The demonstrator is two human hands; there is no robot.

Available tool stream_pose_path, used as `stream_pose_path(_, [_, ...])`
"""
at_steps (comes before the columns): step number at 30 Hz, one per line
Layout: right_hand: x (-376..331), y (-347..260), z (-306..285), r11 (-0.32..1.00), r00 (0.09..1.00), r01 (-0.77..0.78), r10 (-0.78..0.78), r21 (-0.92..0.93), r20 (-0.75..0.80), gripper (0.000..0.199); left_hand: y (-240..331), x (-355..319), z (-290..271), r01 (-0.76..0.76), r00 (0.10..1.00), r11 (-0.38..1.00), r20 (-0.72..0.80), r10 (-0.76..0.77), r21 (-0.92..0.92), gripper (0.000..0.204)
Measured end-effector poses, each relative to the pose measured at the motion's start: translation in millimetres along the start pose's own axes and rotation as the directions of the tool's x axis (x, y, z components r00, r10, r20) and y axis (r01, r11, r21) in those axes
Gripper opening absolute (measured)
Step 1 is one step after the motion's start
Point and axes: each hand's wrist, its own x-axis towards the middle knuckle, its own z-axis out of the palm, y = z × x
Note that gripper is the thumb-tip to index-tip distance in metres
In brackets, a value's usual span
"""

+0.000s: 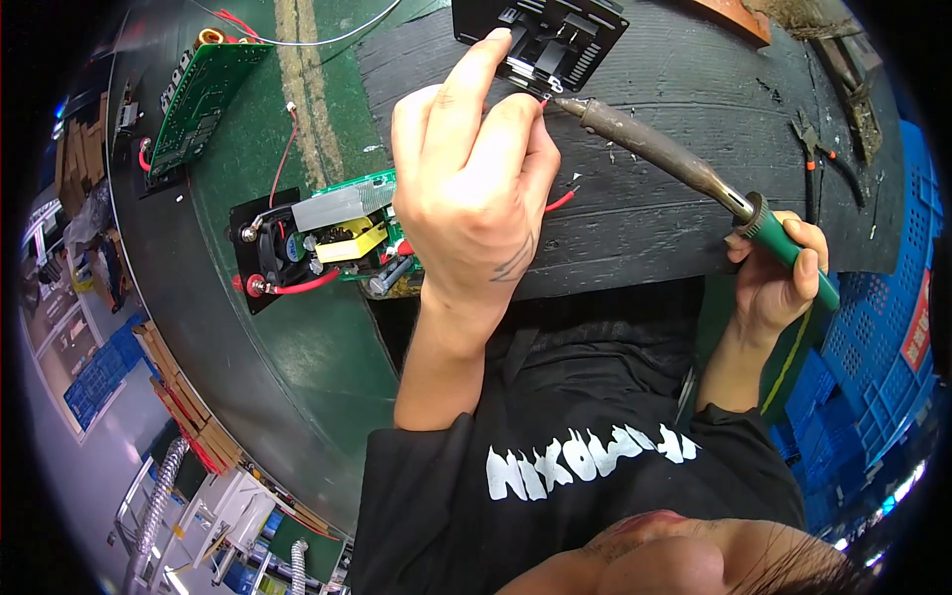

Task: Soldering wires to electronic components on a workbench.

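My right hand [778, 268] is wrapped around the green handle of a soldering iron [664, 149]. The iron slants up and left, its tip at the lower edge of a black panel [595, 59] with sockets and metal terminals. My left hand [471, 174] pinches a thin red wire [544, 103] by a terminal, beside the iron's tip. The index finger of that hand stretches onto the panel. Whether the tip touches the terminal is too small to tell. Left of my left wrist lies a circuit board assembly [342, 213] with a fan and yellow transformer, partly hidden by the hand.
The panel is over a dark, scarred work board [635, 228]. At the right lie cutters [811, 154] with dark and orange handles. A wooden piece [729, 15] sits at the top edge. Another green circuit board [213, 99] stands at far left. Blue crates [873, 327] are at the right.
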Motion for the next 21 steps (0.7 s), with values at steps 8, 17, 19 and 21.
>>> stream_pose_path(8, [1.1, -1.5, 1.1, 1.0, 1.0, -0.003, 0.003, -0.006, 0.018, 0.035, 1.2, 0.2, -0.4, 0.001, 1.0, 1.0, -0.001, -0.001, 0.0, 0.021])
stream_pose_path(17, [0.5, -0.6, -0.4, 1.0, 1.0, -0.006, 0.006, -0.01, 0.011, 0.035, -0.1, -0.6, 1.8, -0.01, 1.0, 1.0, -0.015, 0.01, 0.0, 0.022])
stream_pose_path(19, [0.3, 0.2, -1.4, 1.0, 1.0, -0.003, 0.003, -0.002, 0.009, 0.035, 0.1, -1.3, 3.2, -0.004, 1.0, 1.0, -0.016, 0.004, -0.002, 0.022])
stream_pose_path(21, [0.5, 0.2, -0.9, 1.0, 1.0, -0.001, 0.001, 0.01, 0.01, 0.035, 0.2, -1.9, 3.8, 0.034, 0.999, 0.999, -0.028, -0.034, -0.001, 0.021])
